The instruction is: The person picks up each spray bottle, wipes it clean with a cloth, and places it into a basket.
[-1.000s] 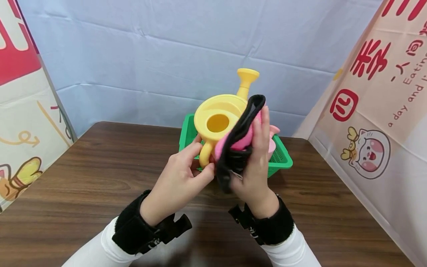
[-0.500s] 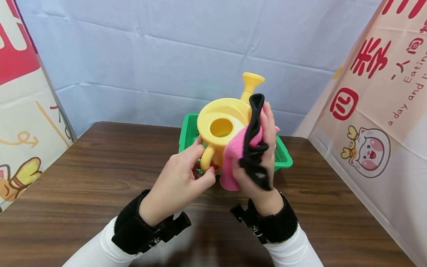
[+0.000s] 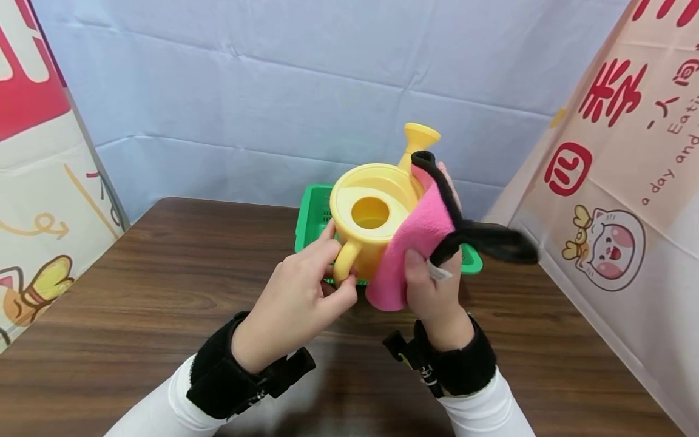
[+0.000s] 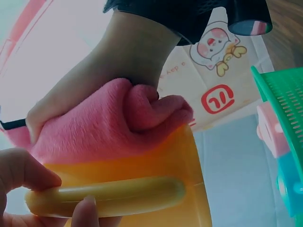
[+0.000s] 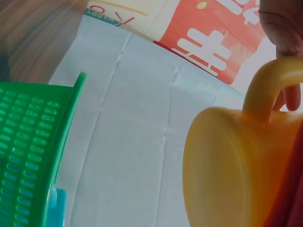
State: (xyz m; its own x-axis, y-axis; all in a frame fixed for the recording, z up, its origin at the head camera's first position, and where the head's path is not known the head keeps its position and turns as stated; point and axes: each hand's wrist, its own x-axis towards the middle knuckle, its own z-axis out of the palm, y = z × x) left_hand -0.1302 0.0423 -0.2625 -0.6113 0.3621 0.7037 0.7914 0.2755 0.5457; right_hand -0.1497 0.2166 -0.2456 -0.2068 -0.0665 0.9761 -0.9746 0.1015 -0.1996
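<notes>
A yellow toy watering can (image 3: 397, 212) is held up over the table, its spout pointing away to the right. My left hand (image 3: 297, 291) pinches the can's handle (image 4: 123, 196) between thumb and fingers. In my right hand (image 3: 439, 300) is a pink cloth (image 3: 417, 240) with black edging and a small white tag. The cloth lies against the can's right side, with my thumb on its near face; most of my right fingers are hidden behind it. In the right wrist view, the can's base (image 5: 215, 165) shows at the right.
Behind and below the can stands a green basket (image 3: 312, 209) on the dark wooden table (image 3: 180, 267). Pink (image 4: 272, 130) and teal (image 4: 289, 182) pieces show at the basket in the left wrist view. Pale blue sheeting (image 3: 229, 103) hangs behind, with printed sheets at both sides.
The watering can and left hand have shifted slightly right. My right hand has moved right and slightly down with the cloth, whose black edging has swung out to the right.
</notes>
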